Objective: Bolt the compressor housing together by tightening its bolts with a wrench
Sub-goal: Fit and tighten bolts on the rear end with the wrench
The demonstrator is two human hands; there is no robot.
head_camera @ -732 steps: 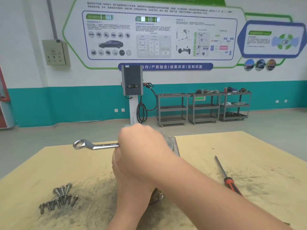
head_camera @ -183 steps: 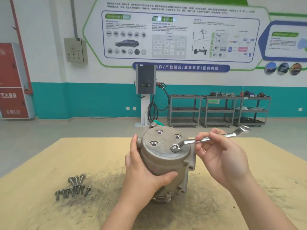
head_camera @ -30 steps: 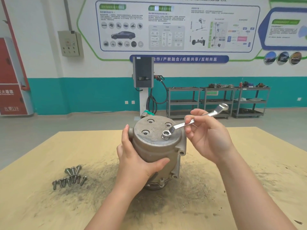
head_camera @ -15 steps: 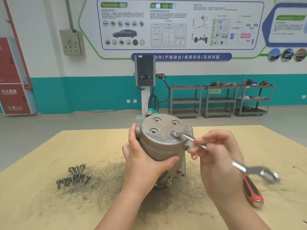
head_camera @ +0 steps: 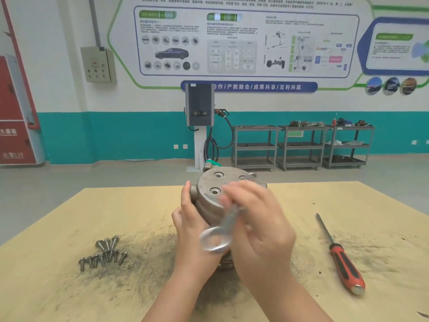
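The compressor housing [head_camera: 216, 194] stands upright on the wooden table [head_camera: 69, 228], gripped at its side by the left hand [head_camera: 190, 219]. The right hand [head_camera: 257, 219] is curled round a wrench [head_camera: 220, 231], which is blurred; whether its far end sits on a bolt is hidden. A half-seated wrench could slip and round the bolt head (or strike the steadying fingers). Spare bolts [head_camera: 104, 253] lie loose nearby, in no container; a screwdriver [head_camera: 341, 256] lies well apart on the right.

Both forearms bare to the frame edge, the left hand [head_camera: 190, 225] and right hand [head_camera: 262, 231] ungloved.
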